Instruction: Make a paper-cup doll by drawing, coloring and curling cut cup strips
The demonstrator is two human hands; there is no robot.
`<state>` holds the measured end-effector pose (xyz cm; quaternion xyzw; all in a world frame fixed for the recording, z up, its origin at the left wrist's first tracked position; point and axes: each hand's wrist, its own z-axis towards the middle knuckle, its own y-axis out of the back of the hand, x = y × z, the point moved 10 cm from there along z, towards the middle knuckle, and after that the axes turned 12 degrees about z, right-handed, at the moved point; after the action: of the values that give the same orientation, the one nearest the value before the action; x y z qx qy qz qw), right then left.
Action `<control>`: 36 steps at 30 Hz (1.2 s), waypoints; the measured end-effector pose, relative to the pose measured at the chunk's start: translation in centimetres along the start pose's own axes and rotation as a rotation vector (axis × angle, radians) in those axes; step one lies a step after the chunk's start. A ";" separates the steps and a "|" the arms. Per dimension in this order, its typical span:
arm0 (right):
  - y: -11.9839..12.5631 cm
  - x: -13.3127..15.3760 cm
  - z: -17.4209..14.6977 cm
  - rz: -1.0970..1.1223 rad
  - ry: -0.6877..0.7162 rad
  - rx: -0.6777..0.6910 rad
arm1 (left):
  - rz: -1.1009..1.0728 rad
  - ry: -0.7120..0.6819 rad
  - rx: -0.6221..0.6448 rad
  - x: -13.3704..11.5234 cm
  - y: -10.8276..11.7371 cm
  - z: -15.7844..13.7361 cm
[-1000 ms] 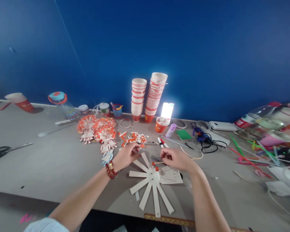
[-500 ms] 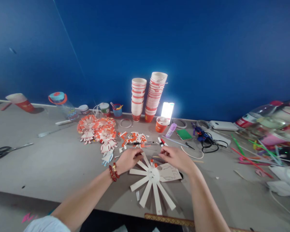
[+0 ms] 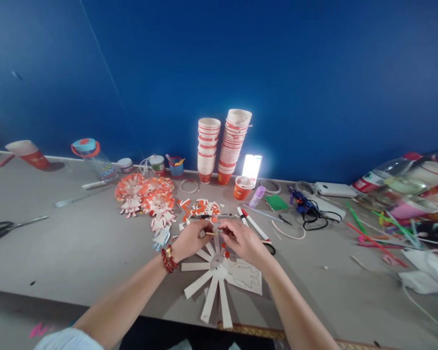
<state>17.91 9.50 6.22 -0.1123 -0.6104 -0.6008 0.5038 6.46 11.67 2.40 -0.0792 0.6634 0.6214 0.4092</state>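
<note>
Right hand [image 3: 241, 239]: shifted left; fingers curled, hold hidden.
Left hand [image 3: 192, 239]: seemingly pinches stick [image 3: 210, 234].
Paper sunburst [image 3: 218, 263]: lower centre, worked near top.

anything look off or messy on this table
The taller cup stack leans to the right, while the shorter cup stack beside it stands straighter. Loose orange and white paper scraps lie strewn in front of them, which looks untidy.
</note>
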 end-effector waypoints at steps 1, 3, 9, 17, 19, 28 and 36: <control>0.0 0.1 0.0 -0.023 0.018 -0.010 | -0.032 -0.009 -0.015 -0.1 0.0 0.0; 0.1 0.2 0.0 -0.061 0.060 -0.029 | -0.093 -0.028 -0.029 -0.4 0.1 -0.1; 0.1 0.9 0.3 -0.103 0.150 -0.031 | -0.168 -0.045 -0.013 -0.7 0.0 -0.1; 0.0 1.7 0.5 -0.128 0.157 -0.014 | -0.119 -0.066 0.014 -1.3 0.0 -0.2; 0.0 1.8 0.5 -0.135 0.155 -0.019 | -0.117 -0.072 0.020 -1.4 0.1 -0.2; -0.3 1.7 0.2 -0.095 0.177 -0.001 | -0.058 -0.091 0.027 -1.5 0.3 -0.3; -0.6 1.5 0.1 -0.115 0.201 -0.012 | -0.028 -0.079 0.067 -1.6 0.3 -0.3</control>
<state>16.73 8.79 7.00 -0.0196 -0.5586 -0.6406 0.5266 7.21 10.85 3.60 -0.0500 0.6662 0.5958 0.4459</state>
